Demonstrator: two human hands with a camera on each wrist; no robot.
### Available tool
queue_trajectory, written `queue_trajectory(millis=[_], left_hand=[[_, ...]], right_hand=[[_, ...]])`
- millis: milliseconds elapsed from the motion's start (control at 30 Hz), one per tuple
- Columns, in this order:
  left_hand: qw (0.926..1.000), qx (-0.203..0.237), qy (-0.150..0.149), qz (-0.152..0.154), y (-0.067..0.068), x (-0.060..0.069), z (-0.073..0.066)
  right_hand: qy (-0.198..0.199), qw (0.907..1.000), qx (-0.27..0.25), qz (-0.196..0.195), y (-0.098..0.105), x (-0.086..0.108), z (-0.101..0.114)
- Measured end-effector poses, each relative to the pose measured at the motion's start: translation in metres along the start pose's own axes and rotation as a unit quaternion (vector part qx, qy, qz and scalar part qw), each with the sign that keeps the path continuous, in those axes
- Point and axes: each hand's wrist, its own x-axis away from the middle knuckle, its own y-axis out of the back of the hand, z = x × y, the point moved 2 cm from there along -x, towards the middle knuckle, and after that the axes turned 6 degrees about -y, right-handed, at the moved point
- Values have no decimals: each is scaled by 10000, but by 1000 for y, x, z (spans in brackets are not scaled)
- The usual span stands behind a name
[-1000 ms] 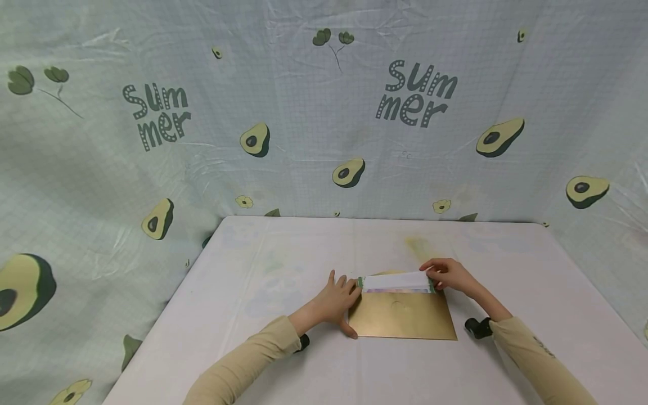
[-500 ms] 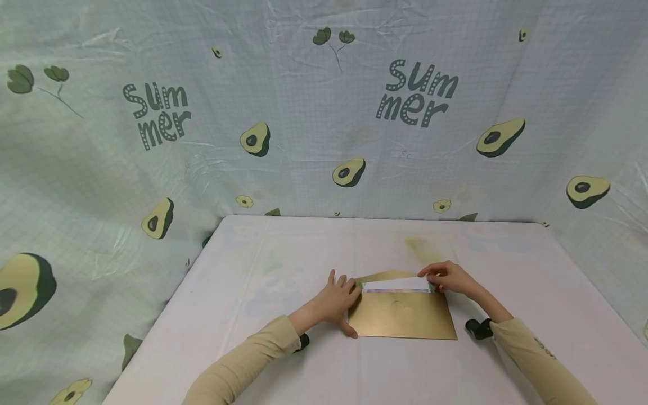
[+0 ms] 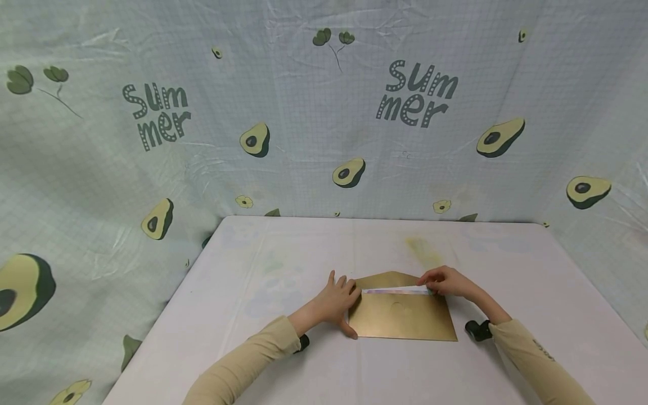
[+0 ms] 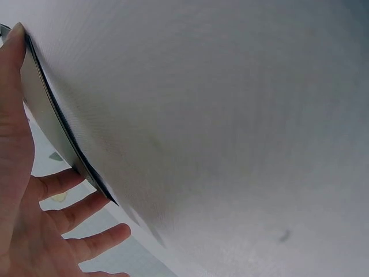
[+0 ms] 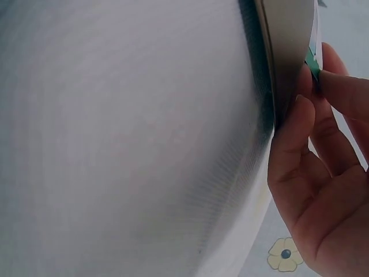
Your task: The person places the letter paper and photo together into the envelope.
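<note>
A golden envelope (image 3: 402,319) lies on the table, its flap (image 3: 387,279) spread out on the far side. From its mouth pokes a narrow strip of white paper (image 3: 392,291) with a purplish edge; the rest is hidden inside. My left hand (image 3: 333,301), fingers spread, braces the envelope's left side. The left wrist view has thumb and fingertips touching that envelope's edge (image 4: 49,118). My right hand (image 3: 448,282) pinches the paper at its right end. There, the right wrist view shows the paper's green corner (image 5: 312,62) between thumb and fingers, next to the envelope's side.
The white-covered table (image 3: 283,253) extends around the envelope on all sides. Behind it hangs a pale curtain (image 3: 298,112) printed with avocados and lettering. A dark wrist camera (image 3: 478,330) sits by the right sleeve.
The white paper has slid down into the envelope, so less of it shows and more of the flap is uncovered. My right hand moved slightly nearer with it; my left hand stayed put.
</note>
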Motion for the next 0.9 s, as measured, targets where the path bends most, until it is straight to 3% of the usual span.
queue_trajectory(millis=[533,900], left_hand=[[10000,29,-24,-90,0,1,-1],[10000,28,28,-30,1,1,-1]], right_hand=[[444,9981,309,297,-5,2,3],[135,9968,710,351,-8,-3,11]])
